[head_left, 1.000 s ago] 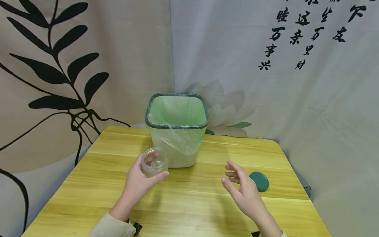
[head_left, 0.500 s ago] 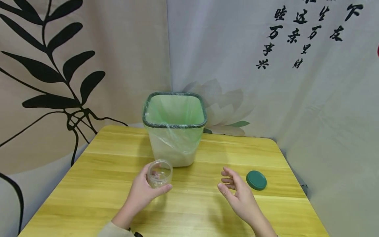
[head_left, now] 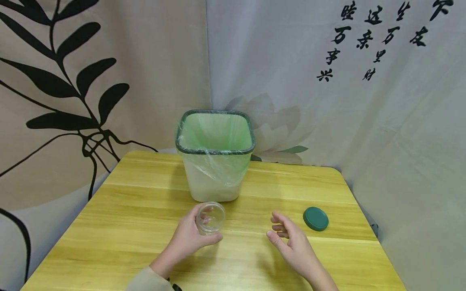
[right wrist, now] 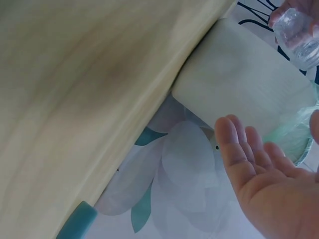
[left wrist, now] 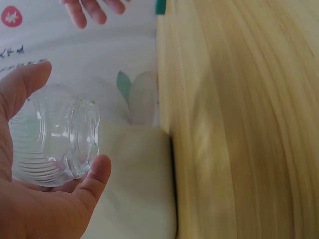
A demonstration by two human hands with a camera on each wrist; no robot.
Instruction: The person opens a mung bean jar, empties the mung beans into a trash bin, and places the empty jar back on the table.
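Note:
My left hand (head_left: 191, 233) grips a clear, ribbed jar (head_left: 210, 218) with no lid on it, held above the table in front of the bin. In the left wrist view the thumb and fingers wrap around the see-through jar (left wrist: 55, 139), and nothing shows inside it. My right hand (head_left: 293, 244) hovers over the table with relaxed fingers and holds nothing; its palm (right wrist: 279, 194) faces the jar side. Just beyond it to the right, a round green lid (head_left: 315, 218) lies flat on the table.
A pale bin (head_left: 214, 178) with a dark rim and a clear plastic liner stands at the table's back edge. The wooden table (head_left: 145, 202) meets printed curtains (head_left: 276, 60) behind and at the sides.
My left hand has carried the jar to the right and nearer to me, away from the bin's front. The right hand has drawn slightly back from the green lid.

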